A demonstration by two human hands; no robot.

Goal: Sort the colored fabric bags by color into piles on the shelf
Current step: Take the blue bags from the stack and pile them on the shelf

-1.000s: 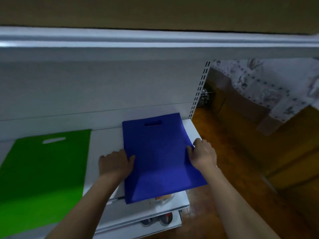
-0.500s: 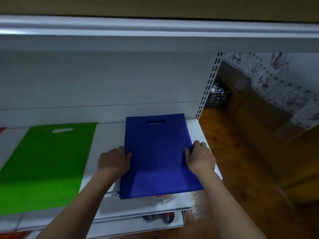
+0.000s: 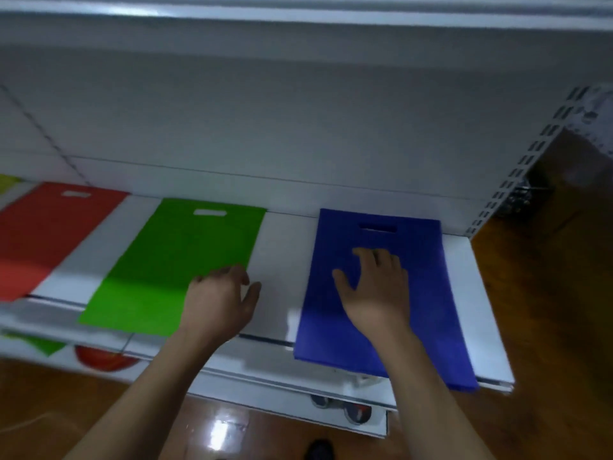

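Bags sorted on the shelf (image 3: pixel 282 247)

Right hand (image 3: pixel 376 287) presses flat, fingers spread, on the blue bag (image 3: pixel 428 293); left hand (image 3: pixel 217 298) (relaxed, empty) overlaps the green bag (image 3: pixel 172 257).

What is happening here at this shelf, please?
A person is sorting flat fabric bags by colour on a white shelf. The right hand rests open on the blue fabric bag. The left hand hovers beside the green fabric bag, holding nothing. A red fabric bag lies further left.
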